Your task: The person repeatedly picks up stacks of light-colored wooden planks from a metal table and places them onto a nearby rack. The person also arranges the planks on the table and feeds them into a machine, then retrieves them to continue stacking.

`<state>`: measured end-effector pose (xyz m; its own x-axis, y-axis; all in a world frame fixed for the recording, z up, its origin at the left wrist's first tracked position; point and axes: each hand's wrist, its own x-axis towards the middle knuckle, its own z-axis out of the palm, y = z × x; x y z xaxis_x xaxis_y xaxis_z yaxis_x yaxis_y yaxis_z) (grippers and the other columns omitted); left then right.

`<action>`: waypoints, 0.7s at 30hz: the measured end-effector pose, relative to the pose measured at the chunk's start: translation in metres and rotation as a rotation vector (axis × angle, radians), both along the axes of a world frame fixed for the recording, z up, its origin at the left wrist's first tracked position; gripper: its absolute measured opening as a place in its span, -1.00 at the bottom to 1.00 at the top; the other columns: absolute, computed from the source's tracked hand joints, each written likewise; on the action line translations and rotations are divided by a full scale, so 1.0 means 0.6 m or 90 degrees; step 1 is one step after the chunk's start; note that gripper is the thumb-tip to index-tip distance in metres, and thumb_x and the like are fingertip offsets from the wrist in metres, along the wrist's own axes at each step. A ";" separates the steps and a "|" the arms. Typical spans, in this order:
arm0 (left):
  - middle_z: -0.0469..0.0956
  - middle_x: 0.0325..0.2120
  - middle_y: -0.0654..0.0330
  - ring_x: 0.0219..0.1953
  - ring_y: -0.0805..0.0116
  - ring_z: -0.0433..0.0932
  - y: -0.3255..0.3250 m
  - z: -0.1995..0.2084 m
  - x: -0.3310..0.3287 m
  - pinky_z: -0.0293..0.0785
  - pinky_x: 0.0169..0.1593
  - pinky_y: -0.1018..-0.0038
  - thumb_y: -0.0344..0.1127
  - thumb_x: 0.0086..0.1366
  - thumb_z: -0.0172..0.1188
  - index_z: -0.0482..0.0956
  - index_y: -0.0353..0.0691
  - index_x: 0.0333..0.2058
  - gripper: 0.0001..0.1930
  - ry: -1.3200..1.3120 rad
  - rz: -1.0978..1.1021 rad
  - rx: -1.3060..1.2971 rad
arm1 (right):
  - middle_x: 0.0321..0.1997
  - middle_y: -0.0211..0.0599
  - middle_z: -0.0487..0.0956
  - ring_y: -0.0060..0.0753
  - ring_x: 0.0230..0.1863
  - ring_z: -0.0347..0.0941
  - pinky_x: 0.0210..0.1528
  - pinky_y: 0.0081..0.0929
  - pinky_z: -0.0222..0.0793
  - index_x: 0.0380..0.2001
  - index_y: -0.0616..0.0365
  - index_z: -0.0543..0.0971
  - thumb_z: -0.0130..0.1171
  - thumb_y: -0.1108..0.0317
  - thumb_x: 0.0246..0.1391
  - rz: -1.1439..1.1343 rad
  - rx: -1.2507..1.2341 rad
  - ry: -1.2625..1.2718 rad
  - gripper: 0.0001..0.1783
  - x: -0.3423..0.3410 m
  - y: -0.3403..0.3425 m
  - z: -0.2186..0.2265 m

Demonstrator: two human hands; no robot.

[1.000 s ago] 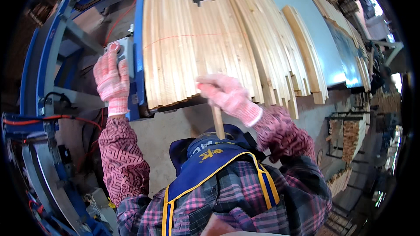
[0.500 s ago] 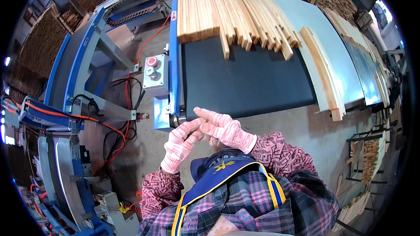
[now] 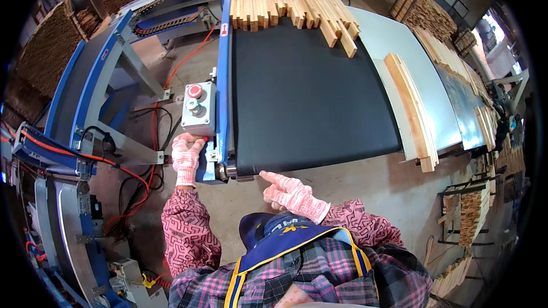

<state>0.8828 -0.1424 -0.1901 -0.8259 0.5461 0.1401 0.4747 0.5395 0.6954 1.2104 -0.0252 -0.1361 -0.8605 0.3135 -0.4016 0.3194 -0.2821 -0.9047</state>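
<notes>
My left hand (image 3: pixel 187 153), in a pink-and-white knit glove, is at the lower edge of a grey control box (image 3: pixel 198 115). Its fingers are apart, close to a small red part beneath the box; whether they press it I cannot tell. On the box's face are a red mushroom button (image 3: pixel 194 90) and a round switch (image 3: pixel 193 106). My right hand (image 3: pixel 292 194), gloved alike, holds nothing; its index finger points at the front edge of the black conveyor belt (image 3: pixel 314 102). A row of wooden strips (image 3: pixel 274 3) lies on the belt's far end, some sticking out toward me.
Right of the belt, more wooden strips (image 3: pixel 412 111) lie along a pale metal table (image 3: pixel 422 74). Blue machine frames (image 3: pixel 85 85) and red hoses (image 3: pixel 137 165) occupy the left. Stacked wood (image 3: pixel 472 211) stands on a rack at the lower right.
My hands have parted: the left has gone left to the control box, while the right stays by the belt's front edge. The wooden strips have moved farther away along the belt.
</notes>
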 end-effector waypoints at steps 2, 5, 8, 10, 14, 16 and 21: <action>0.59 -0.10 0.02 0.06 0.09 0.51 0.004 -0.007 0.006 0.43 0.13 0.27 -0.16 -0.06 0.60 0.59 -0.19 -0.02 -0.39 -0.129 0.205 -0.001 | -0.26 -0.49 0.55 -0.70 -0.38 0.41 -0.32 -0.67 0.40 0.40 0.08 0.27 0.19 0.21 0.31 -0.022 -0.021 -0.019 -0.34 0.011 0.005 -0.005; 0.55 0.03 -0.09 0.15 0.01 0.49 0.001 -0.016 0.008 0.37 0.22 0.29 0.00 0.05 0.52 0.32 -0.14 0.30 -0.12 -0.051 0.151 0.011 | -0.26 -0.48 0.55 -0.68 -0.39 0.42 -0.30 -0.62 0.42 0.39 0.01 0.31 0.22 0.12 0.28 0.002 0.049 -0.058 -0.33 0.019 0.009 -0.014; 0.44 0.19 -0.12 0.22 0.03 0.44 -0.006 -0.014 0.001 0.33 0.25 0.27 0.14 0.14 0.40 0.28 -0.16 0.33 -0.12 -0.216 0.067 -0.120 | -0.20 -0.38 0.61 -0.50 -0.29 0.52 -0.16 -0.47 0.48 0.37 -0.12 0.35 0.25 0.07 0.24 0.053 0.137 -0.075 -0.34 0.033 0.011 -0.021; 0.41 0.24 -0.06 0.21 0.05 0.44 -0.011 -0.002 0.009 0.32 0.25 0.28 0.18 0.19 0.34 0.29 -0.20 0.32 -0.15 -0.166 0.044 -0.008 | -0.14 -0.30 0.64 -0.38 -0.20 0.57 -0.07 -0.40 0.48 0.36 -0.16 0.36 0.26 0.08 0.24 0.082 0.187 -0.070 -0.35 0.052 0.017 -0.024; 0.47 0.16 0.01 0.09 0.13 0.49 -0.012 0.046 0.101 0.36 0.22 0.31 0.00 0.18 0.41 0.36 -0.24 0.27 -0.23 0.129 0.251 0.085 | -0.04 -0.18 0.66 -0.11 -0.02 0.57 0.07 -0.22 0.45 0.36 -0.19 0.34 0.18 -0.03 0.26 0.058 0.247 -0.066 -0.36 0.143 0.047 -0.026; 0.44 0.17 -0.02 0.13 0.13 0.45 0.009 0.069 0.187 0.32 0.25 0.33 -0.17 0.20 0.39 0.37 -0.27 0.26 -0.30 0.257 0.211 0.182 | 0.00 -0.19 0.65 -0.05 0.03 0.56 0.09 -0.17 0.44 0.36 -0.17 0.34 0.14 -0.07 0.26 0.021 0.303 -0.052 -0.35 0.204 0.068 -0.028; 0.37 0.21 -0.03 0.22 0.04 0.36 0.159 0.040 0.542 0.23 0.34 0.19 -0.42 0.20 0.29 0.41 -0.29 0.22 -0.42 0.129 -0.075 0.267 | -0.03 -0.18 0.66 -0.04 0.03 0.55 0.10 -0.17 0.43 0.34 -0.18 0.36 0.15 -0.05 0.25 -0.038 0.280 -0.058 -0.36 0.412 0.126 -0.056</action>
<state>1.2082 -0.0469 -0.1662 -0.6946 0.4967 0.5204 0.6646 0.1662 0.7285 1.4573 0.0502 -0.1698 -0.8029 0.5194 -0.2924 0.3984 0.1027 -0.9114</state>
